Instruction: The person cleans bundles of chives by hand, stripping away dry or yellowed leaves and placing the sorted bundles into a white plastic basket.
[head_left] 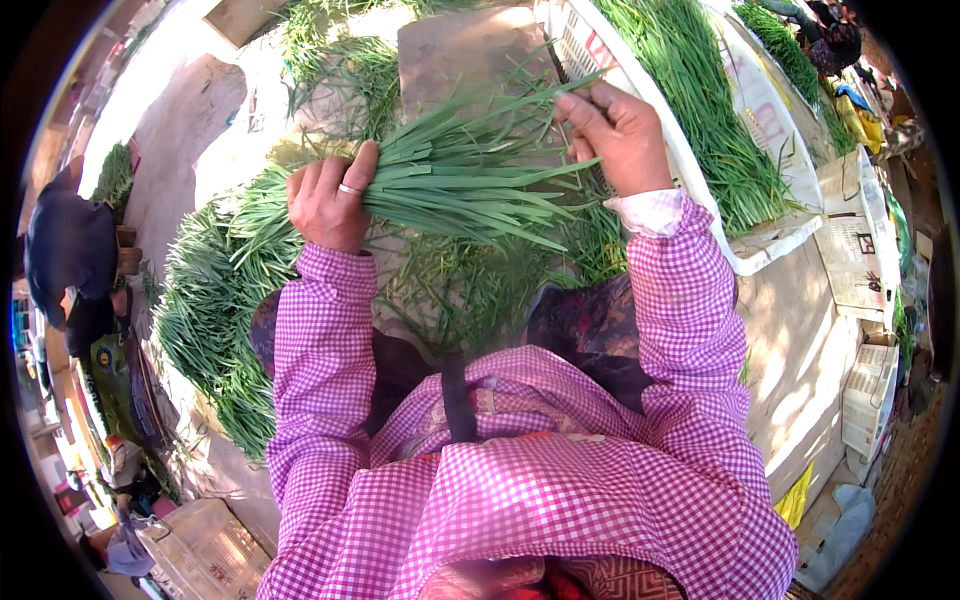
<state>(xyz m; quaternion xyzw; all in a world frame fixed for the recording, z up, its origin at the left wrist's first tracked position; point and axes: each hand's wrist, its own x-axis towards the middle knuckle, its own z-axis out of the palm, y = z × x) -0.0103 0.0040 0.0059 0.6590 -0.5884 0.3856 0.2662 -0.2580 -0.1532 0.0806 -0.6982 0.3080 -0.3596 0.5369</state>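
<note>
The left hand clenches a bunch of garlic chives, blades fanning rightward toward the right hand, whose pinched fingers perhaps hold a leaf tip.

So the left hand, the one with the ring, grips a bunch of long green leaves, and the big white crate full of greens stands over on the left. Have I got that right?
Not quite: the head view shows the big white crate full of greens standing over on the right. The left hand, the one with the ring, does grip a bunch of long green leaves.
</note>
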